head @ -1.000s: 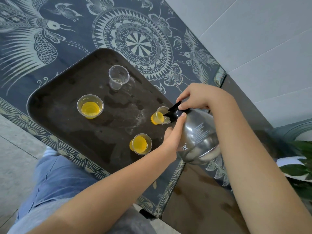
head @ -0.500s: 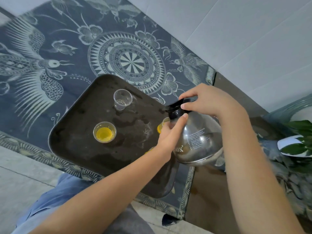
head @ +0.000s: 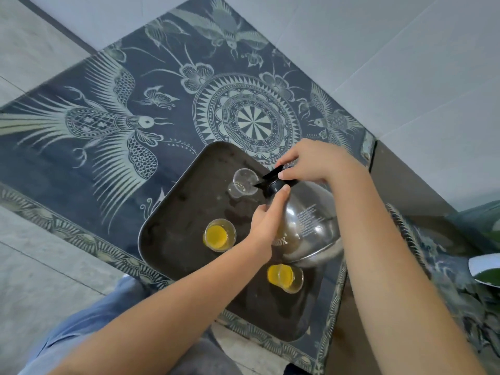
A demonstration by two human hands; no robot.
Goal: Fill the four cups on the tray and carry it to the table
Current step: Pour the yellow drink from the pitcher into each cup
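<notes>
A dark tray point(head: 173, 234) lies on a blue patterned cloth. A clear glass jug point(head: 305, 228) with a black collar is tilted over it, spout at the rim of an empty clear cup point(head: 240, 182) at the tray's far side. My right hand point(head: 311, 163) grips the jug's black top. My left hand point(head: 267, 220) presses against the jug's side and neck. Two cups with yellow juice show: one point(head: 219, 235) mid-tray, one point(head: 284, 277) nearer me under the jug. A fourth cup is hidden behind the jug and hands.
The blue cloth point(head: 135, 125) with bird and mandala prints covers the counter up to a pale tiled wall point(head: 378, 50). Bare dark counter point(head: 392, 180) lies to the right. A plant with a white pot point(head: 487, 263) stands at the right edge. My blue trousers point(head: 81, 328) show below.
The jug has moved from the near right cup to the empty far cup, both hands travelling with it. The camera view has shifted, so the tray appears lower and further right.
</notes>
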